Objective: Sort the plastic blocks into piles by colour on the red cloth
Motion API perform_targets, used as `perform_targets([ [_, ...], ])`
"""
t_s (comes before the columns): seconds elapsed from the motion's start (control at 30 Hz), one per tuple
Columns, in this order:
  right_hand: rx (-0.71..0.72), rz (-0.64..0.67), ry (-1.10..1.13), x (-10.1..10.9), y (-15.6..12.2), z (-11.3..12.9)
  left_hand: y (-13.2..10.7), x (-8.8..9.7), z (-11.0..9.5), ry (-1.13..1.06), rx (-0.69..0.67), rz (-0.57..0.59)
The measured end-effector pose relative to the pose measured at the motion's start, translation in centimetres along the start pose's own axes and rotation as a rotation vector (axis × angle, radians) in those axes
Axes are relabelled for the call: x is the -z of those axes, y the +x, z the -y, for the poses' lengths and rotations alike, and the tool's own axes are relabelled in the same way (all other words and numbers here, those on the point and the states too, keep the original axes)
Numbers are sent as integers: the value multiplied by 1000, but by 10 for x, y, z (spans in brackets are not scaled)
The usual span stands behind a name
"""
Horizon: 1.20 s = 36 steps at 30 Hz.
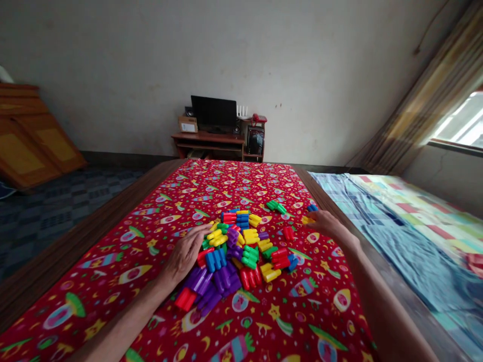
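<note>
A heap of plastic bullet-shaped building blocks lies on the red patterned cloth (226, 186). In it are a purple block (199, 280), a blue block (216, 260), a green block (250, 256) and several red and yellow ones. Along the heap's left side my left hand (188, 254) rests with fingers stretched out, touching the blocks. Farther right, my right hand (326, 223) has its fingers closed on a yellow block (307, 220). Just beyond those fingers sits another blue block (312, 207). Apart from the heap lie a green block pair (276, 206) and a red block (289, 233).
Dark wooden table edges (149, 186) show beside the cloth. To the right is a bed with a checked cover (407, 201) and blue cloth (396, 261). A desk (207, 140) with a monitor (214, 113) stands at the far wall, a wooden cabinet (37, 136) at left.
</note>
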State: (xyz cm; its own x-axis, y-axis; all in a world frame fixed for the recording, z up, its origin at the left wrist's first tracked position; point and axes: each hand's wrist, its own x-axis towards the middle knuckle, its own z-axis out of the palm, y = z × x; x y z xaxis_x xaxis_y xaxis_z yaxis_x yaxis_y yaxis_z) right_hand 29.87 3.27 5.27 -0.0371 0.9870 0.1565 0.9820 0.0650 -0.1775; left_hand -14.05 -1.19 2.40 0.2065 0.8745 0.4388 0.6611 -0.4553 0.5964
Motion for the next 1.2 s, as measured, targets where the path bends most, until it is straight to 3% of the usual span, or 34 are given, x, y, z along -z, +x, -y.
perform_targets([
  [0.1,-51,-3,-47,3,-24,-11,0,-1,1,-9,6,2],
  [0.17,-54,-55,-32,4,-35,-3,0,-2,2,-12,13,3],
  [0.3,235,-181,125,1,-41,40,0,-2,3,-3,-3,-9],
  [0.37,405,-99,195,-6,-38,64,0,-2,3,1,-21,-8],
  [0.47,548,37,265,-18,-32,88,1,-2,2,0,-35,-5],
  [0.6,633,50,426,-23,-29,90,1,-2,2,-19,-34,-9],
  [0.67,615,22,485,-21,-30,85,0,-4,3,-32,-32,-17],
  [0.83,350,-130,555,-11,-28,88,-1,-9,9,-71,-27,-54],
  [0.9,346,-87,534,-6,-24,101,-1,-9,11,-73,-26,-53],
  [1.07,536,55,247,-7,4,152,-1,-9,12,-68,-36,-29],
  [1.13,519,149,126,-14,15,168,-1,-8,11,-71,-30,-41],
  [1.2,445,163,92,-22,22,175,-1,-8,9,-68,-27,-41],
])
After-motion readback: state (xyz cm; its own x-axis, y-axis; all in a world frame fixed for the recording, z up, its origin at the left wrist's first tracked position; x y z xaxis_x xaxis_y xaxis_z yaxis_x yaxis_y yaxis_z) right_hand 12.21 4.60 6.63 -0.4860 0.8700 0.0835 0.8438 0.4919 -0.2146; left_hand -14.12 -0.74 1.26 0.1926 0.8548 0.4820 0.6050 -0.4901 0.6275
